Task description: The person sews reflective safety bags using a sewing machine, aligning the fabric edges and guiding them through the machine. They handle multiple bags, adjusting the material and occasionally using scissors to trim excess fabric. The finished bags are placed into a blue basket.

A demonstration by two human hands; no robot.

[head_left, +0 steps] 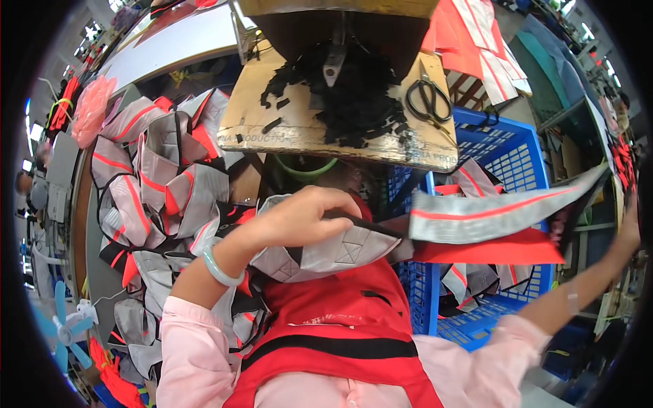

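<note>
Panel (360, 250) held over apron (340, 299) by left hand (309, 214), fingers curled on its edge; grip of right hand (630, 228) cannot be told. Striped band (490, 216) spread above crate (426, 306); should be kept untwisted, clear of rim.

A grey fabric piece (364, 253) with black edging and a stitched crossed square is held folded, its flat face turned up. Beside it, a grey fabric strip (503, 216) with a coral stripe is spread above a red fabric panel (490, 250), over a blue plastic basket (425, 306).
</note>
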